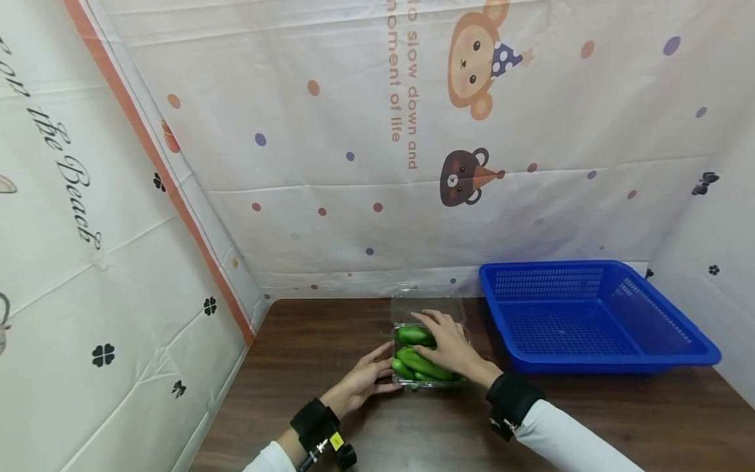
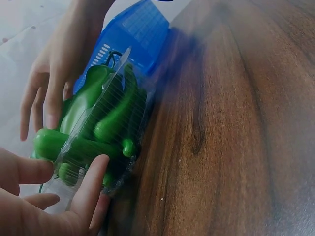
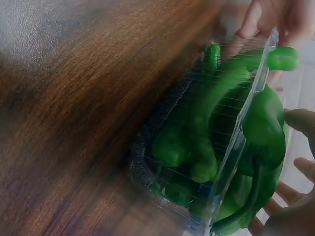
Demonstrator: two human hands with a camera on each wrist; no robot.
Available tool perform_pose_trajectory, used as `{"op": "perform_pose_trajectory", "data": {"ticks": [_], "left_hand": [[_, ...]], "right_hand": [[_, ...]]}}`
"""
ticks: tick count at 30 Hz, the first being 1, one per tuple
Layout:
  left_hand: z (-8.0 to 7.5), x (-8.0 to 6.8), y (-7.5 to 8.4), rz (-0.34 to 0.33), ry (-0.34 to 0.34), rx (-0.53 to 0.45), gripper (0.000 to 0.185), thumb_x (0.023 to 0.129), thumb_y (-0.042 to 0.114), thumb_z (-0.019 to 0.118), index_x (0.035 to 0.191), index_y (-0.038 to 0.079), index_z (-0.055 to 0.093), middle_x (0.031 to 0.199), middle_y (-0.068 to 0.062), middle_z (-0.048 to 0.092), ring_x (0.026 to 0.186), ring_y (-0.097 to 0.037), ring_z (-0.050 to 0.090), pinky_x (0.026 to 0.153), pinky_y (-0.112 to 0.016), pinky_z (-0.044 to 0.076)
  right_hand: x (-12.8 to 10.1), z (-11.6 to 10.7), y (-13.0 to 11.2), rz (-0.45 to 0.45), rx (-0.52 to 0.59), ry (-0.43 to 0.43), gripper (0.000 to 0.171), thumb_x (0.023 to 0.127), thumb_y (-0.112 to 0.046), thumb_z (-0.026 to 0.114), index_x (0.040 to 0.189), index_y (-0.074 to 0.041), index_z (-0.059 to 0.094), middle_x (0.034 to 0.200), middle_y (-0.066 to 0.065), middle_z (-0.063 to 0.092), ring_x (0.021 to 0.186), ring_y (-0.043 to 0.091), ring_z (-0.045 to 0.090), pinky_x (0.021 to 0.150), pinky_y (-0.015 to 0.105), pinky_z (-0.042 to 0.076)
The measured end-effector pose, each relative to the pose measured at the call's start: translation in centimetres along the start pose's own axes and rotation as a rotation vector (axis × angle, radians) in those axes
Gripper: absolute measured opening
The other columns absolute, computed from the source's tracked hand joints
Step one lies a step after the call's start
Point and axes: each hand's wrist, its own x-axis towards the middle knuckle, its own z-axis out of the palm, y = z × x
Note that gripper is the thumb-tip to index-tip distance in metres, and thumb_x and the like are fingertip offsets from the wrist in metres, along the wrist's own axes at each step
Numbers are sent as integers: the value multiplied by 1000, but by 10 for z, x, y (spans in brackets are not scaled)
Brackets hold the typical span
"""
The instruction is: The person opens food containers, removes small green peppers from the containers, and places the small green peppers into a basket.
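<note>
The clear tray (image 1: pixel 426 367) of green peppers (image 1: pixel 420 362) sits on the surface (image 1: pixel 330 341) left of the blue basket (image 1: pixel 590 314). The right hand (image 1: pixel 449 342) lies flat-fingered directly on the peppers. The left hand (image 1: pixel 362 382) steadies the tray's left wall, fingers straight.

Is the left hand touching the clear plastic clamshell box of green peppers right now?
Touching. The left wrist view shows the left hand with its fingers pressed flat against the end wall of the clear plastic clamshell box of green peppers.
</note>
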Motion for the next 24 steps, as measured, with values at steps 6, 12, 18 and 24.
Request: {"op": "perform_pose_trajectory", "data": {"ticks": [6, 12, 18, 24], "left_hand": [[1, 1, 1, -10, 10, -3, 60, 109, 14, 46, 163, 8, 20, 152, -31, 44, 133, -36, 56, 99, -43, 62], [2, -1, 2, -18, 6, 11, 58, 110, 18, 45, 163, 8, 22, 155, -31, 40, 138, -41, 50, 99, -44, 62], [1, 1, 0, -3, -26, 19, 62, 109, 14, 49, 163, 7, 20, 158, -33, 35, 134, -37, 56, 98, -43, 63], [1, 0, 1, -7, -12, 8, 61, 108, 13, 50, 162, 7, 23, 152, -31, 46, 130, -35, 59, 99, -43, 62]], "right_hand": [[-2, 1, -2, 7, -38, -14, 48, 94, -16, 73, 140, -9, 60, 136, 21, 59, 126, 44, 54, 102, 71, 44], [-3, 1, -1, 4, -46, -32, 43, 98, -6, 66, 140, -7, 60, 126, 19, 66, 120, 42, 60, 102, 71, 45], [-5, 2, 2, -34, -52, -10, 42, 97, -2, 65, 138, -7, 60, 123, 19, 67, 116, 41, 62, 99, 70, 47], [-4, 2, 3, -50, -59, 19, 43, 93, 0, 71, 134, -10, 64, 120, 17, 69, 112, 39, 65, 95, 66, 51]]}}
